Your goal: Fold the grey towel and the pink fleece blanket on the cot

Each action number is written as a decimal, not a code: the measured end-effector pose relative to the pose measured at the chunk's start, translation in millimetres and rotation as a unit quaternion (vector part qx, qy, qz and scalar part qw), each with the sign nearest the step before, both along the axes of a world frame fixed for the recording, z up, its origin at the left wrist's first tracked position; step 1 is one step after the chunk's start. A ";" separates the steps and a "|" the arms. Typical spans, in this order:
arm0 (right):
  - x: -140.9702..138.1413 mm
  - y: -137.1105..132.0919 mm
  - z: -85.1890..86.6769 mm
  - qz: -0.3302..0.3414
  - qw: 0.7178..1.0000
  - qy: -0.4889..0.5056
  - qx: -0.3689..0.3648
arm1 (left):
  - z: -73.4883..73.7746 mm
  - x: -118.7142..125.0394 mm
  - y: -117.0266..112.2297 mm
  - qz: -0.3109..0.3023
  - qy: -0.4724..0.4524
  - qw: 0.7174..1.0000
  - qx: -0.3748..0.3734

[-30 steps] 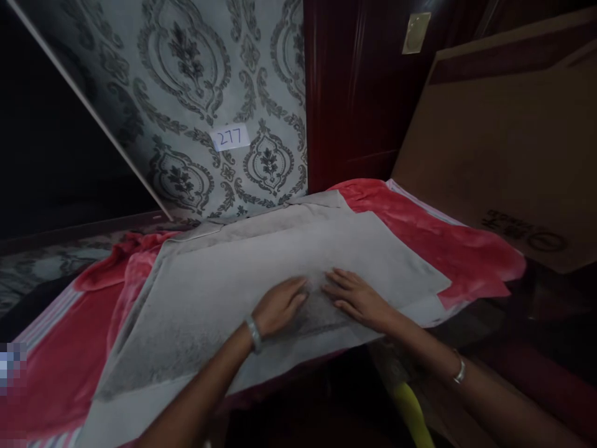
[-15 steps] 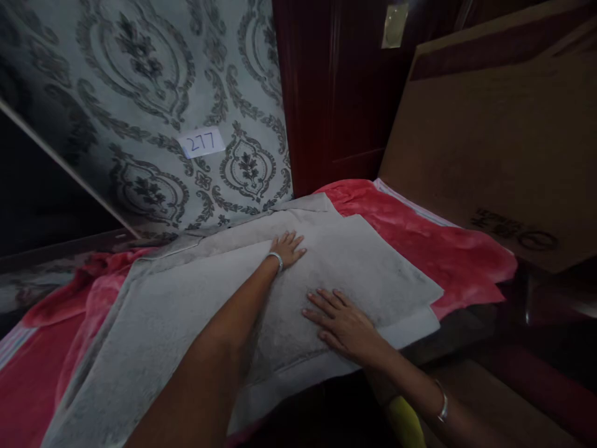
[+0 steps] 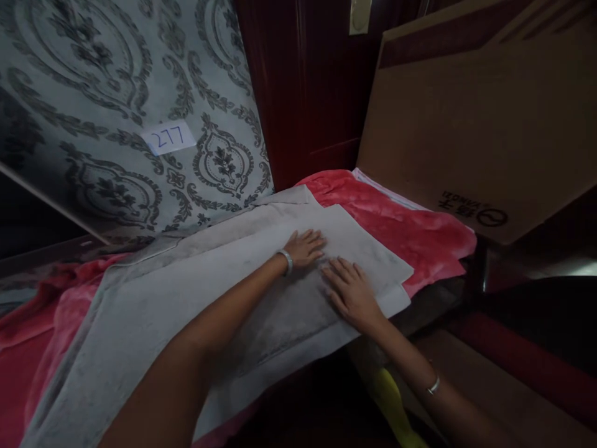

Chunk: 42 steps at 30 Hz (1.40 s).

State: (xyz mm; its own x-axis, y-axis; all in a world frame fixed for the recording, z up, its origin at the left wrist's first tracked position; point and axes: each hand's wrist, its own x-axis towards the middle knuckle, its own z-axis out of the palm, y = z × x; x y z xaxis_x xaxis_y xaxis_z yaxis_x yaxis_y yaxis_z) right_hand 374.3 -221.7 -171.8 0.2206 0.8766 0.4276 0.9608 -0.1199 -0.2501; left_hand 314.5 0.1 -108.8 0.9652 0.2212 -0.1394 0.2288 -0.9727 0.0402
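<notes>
A large grey towel (image 3: pixel 153 311) lies folded in layers over a red blanket (image 3: pixel 396 224) on a raised surface. My left hand (image 3: pixel 305 247) rests flat on the towel's far part, fingers stretched out, with a silver bangle at the wrist. Just beside it, my right hand (image 3: pixel 349 292) presses flat on the towel close to its right edge, fingers spread, also with a bangle on the arm. Neither hand holds anything.
Patterned grey wallpaper with a paper label "277" (image 3: pixel 168 137) rises behind the towel. A dark red wooden door (image 3: pixel 303 93) stands at the back. A big cardboard sheet (image 3: pixel 466 124) leans at the right. Something yellow (image 3: pixel 389 398) shows below the surface's front edge.
My left hand slid from the towel's near middle to its far part, then a little right. My right hand moved up towards it. The view shifted right.
</notes>
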 end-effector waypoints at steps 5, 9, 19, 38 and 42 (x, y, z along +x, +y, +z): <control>-2.7 -0.2 -12.7 -0.023 0.998 -0.035 -0.050 | -15.9 20.1 4.5 0.015 -0.017 1.000 0.017; -3.3 -0.1 -15.7 -0.025 0.998 -0.036 -0.035 | -13.2 34.3 42.7 0.092 -0.003 0.996 0.015; -3.5 0.3 -8.7 -0.021 0.999 0.020 -0.043 | -2.8 71.4 78.6 0.171 0.047 0.983 0.038; 55.6 -7.5 -5.4 -0.161 0.984 0.009 -0.076 | -14.7 132.5 43.9 0.046 0.004 0.999 0.013; 54.8 -8.0 -8.1 -0.166 0.984 0.009 -0.059 | -15.9 145.9 61.7 0.065 0.004 0.998 0.009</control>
State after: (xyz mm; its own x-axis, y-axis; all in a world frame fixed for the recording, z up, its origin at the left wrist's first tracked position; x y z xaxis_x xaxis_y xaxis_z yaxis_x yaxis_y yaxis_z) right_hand 429.1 -229.6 -180.0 0.5106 0.7980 0.3202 0.8589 -0.4561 -0.2329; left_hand 460.3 61.8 -124.7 0.9270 0.3474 -0.1415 0.3536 -0.9352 0.0207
